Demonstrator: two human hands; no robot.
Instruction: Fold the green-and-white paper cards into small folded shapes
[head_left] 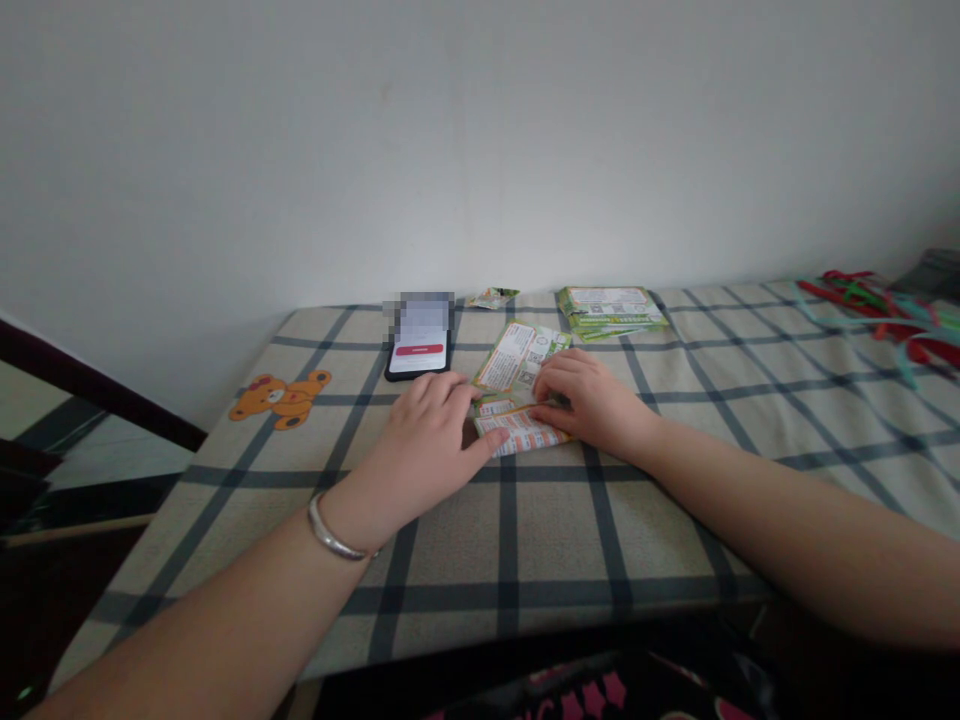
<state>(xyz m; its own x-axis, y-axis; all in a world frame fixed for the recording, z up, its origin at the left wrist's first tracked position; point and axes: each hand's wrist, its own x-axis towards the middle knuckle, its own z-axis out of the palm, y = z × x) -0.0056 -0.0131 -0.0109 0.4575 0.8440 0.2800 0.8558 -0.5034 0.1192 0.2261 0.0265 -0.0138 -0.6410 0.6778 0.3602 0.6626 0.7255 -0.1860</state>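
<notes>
On the checked tablecloth lies a flat printed packet [525,432], white with orange and green print, its near part looking folded over. My left hand [431,425] holds its left end, thumb on top of the near corner and fingers at the far side. At its right end, my right hand [589,398] has curled fingers and a thumb pressed on the surface. Just beyond lies another green-and-white part or packet [517,355]; whether the two are joined I cannot tell. My right fingers partly cover it.
A phone [418,350] lies beyond my left hand. Near the wall are a small crumpled packet [495,298] and a stack of similar green packets [611,308]. A bear cutout [279,400] is at left, coloured ribbons [892,318] at far right, on the checked tablecloth [450,570].
</notes>
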